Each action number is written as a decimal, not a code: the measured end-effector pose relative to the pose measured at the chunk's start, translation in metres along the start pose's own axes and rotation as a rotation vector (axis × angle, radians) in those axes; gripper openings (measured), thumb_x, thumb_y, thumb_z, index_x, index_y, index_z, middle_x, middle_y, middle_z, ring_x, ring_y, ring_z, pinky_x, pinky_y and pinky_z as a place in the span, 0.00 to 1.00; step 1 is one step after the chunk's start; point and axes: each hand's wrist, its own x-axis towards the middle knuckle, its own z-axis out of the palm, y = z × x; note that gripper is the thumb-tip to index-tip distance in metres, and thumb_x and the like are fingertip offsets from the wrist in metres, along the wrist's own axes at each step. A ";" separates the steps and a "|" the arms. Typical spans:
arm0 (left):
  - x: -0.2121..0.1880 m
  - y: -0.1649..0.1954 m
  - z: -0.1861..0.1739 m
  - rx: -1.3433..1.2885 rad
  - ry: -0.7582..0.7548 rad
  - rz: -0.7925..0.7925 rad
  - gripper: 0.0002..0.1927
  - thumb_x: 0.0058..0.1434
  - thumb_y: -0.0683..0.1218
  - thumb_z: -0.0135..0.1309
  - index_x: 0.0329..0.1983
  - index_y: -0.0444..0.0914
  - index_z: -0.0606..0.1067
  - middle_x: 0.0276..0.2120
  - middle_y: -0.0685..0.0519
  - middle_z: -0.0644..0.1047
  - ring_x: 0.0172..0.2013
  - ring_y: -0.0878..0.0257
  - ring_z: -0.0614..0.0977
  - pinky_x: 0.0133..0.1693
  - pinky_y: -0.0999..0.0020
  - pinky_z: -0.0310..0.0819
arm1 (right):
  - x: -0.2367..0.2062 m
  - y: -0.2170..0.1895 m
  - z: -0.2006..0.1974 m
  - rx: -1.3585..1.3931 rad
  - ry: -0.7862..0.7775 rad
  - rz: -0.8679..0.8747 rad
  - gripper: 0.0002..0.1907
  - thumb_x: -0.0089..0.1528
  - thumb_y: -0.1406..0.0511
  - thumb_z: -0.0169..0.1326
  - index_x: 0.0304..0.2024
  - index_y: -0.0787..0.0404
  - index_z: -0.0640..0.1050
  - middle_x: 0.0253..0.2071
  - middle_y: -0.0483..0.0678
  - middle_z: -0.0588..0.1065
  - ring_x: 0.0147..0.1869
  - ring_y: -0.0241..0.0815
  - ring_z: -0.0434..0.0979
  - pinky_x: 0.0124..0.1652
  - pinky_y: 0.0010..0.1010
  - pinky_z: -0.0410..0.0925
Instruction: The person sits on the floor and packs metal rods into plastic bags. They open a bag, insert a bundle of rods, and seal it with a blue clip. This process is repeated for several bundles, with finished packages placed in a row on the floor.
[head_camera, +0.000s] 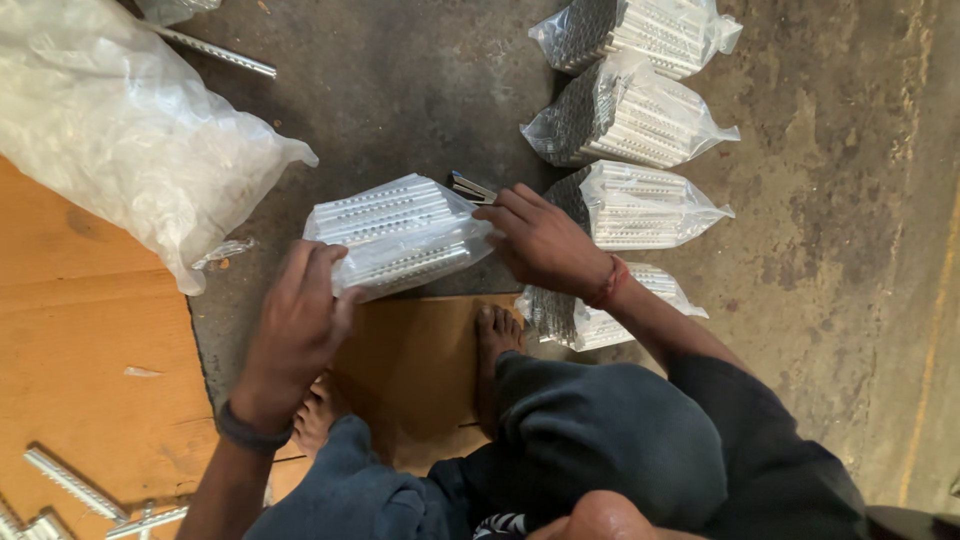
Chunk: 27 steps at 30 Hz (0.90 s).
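Left hand (300, 320): fingers curled on the near end of a clear plastic bag of silver perforated metal strips (395, 235), centre frame.
Right hand (540, 243): gripping that bag's far end, at 3 o'clock of it.
Packed bags (640, 130): rowed at 1 o'clock on grey concrete floor (820, 250).
Loose strips (75, 485): 8 o'clock, on orange board (90, 330).

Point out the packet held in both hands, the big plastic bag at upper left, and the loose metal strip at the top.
Packet (395, 232), head view, clear wrap.
Big plastic bag (110, 130), head view, its bulge.
Loose metal strip (215, 52), head view, mid-length.
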 end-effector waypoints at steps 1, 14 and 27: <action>-0.001 -0.001 0.002 0.010 0.003 0.005 0.15 0.46 0.38 0.47 0.38 0.29 0.64 0.34 0.42 0.65 0.36 0.48 0.68 0.35 0.61 0.62 | -0.001 0.001 0.001 0.003 0.011 -0.024 0.17 0.45 0.69 0.50 0.36 0.68 0.65 0.31 0.51 0.63 0.35 0.48 0.62 0.35 0.32 0.61; 0.000 -0.007 0.007 0.307 0.130 0.198 0.04 0.44 0.39 0.47 0.24 0.34 0.67 0.30 0.47 0.67 0.36 0.52 0.68 0.36 0.63 0.63 | -0.013 0.016 0.021 -0.128 0.257 -0.071 0.06 0.47 0.72 0.49 0.27 0.62 0.69 0.34 0.50 0.65 0.41 0.47 0.65 0.38 0.30 0.64; 0.014 -0.034 -0.007 0.174 -0.219 0.102 0.05 0.51 0.43 0.48 0.28 0.36 0.68 0.26 0.49 0.70 0.30 0.55 0.71 0.31 0.64 0.65 | -0.017 0.033 0.022 0.052 0.161 -0.040 0.05 0.48 0.74 0.47 0.27 0.63 0.70 0.24 0.48 0.65 0.28 0.44 0.66 0.26 0.30 0.61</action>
